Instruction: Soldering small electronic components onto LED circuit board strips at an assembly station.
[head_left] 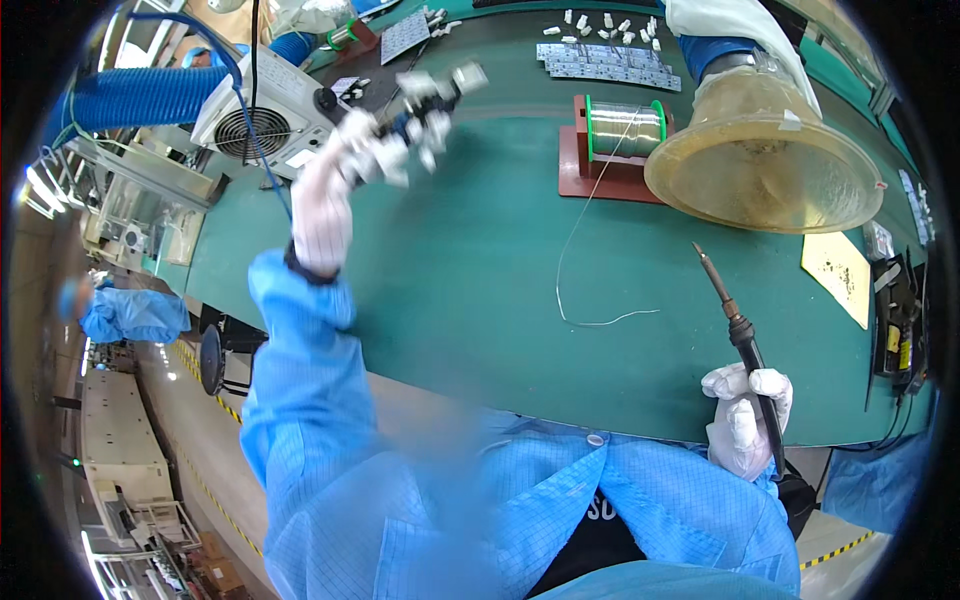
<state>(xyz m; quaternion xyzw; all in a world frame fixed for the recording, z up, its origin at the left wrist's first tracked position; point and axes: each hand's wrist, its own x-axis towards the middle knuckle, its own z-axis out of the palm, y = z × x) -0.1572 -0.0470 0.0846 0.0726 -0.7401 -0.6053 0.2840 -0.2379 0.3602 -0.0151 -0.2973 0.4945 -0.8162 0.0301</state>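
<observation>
Held upright in my white-gloved right hand point(742, 425) is a soldering iron point(747, 345), its tip pointing up and away from me over the green mat. My left hand point(365, 165), also gloved, reaches out at the far left and is smeared by motion. Its fingers are around a black piece with whitish ends point(435, 98), too blurred to name exactly. Between the hands a spool of solder wire point(628, 130) sits on a reddish-brown stand point(578, 175). A loose length of solder wire point(563, 265) curls from it across the mat point(470, 270).
A yellowish fume-extraction hood point(770, 160) overhangs the right side. Near it lie a yellow sponge point(838, 275) and a black tool holder point(893, 330). Small circuit boards point(610, 68) and white connectors point(605, 25) are at the back. A white fan unit point(255, 115) stands left.
</observation>
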